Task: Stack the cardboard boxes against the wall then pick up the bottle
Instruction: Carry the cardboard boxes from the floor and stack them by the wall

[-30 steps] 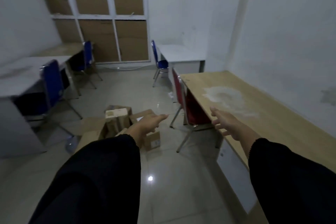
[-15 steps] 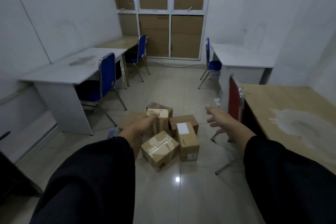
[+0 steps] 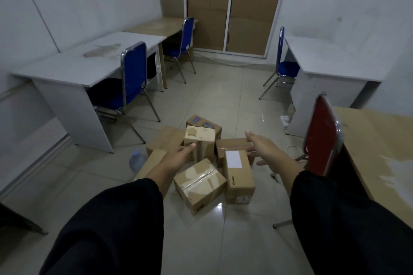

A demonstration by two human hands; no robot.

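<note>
Both our hands are stretched out in front of us and hold nothing: the left hand (image 3: 178,158) has its fingers straight and close together, while the right hand (image 3: 266,150) has them spread, and we cannot tell whether either touches cardboard yet. Just below and between them sits the taped box (image 3: 199,185), skewed against the labelled box (image 3: 238,176) beside it. If we lift one carelessly we judge that the other may topple, and the loose, wrinkled tape may give a poor hold. Under the left hand lies a long box (image 3: 152,163), and just to the left of that hand is the bottle (image 3: 136,160), half hidden behind it; we cannot tell whether it stands or lies. Dragging the long box could knock the bottle away over the glossy floor (image 3: 212,241). Beyond the fingertips stand the tall box (image 3: 200,140) and the blue-printed box (image 3: 204,123). The boxes differ in size, so a stack with small ones at the bottom is likely to lean and fall. To the right of the right hand, the red chair (image 3: 321,140) and a white cable (image 3: 290,147) on the floor could catch a foot while our arms are full. Far to the left, the wall (image 3: 67,6) is partly blocked by the white surface (image 3: 78,62) and a blue chair (image 3: 133,69), leaving little free space for stacking.
</note>
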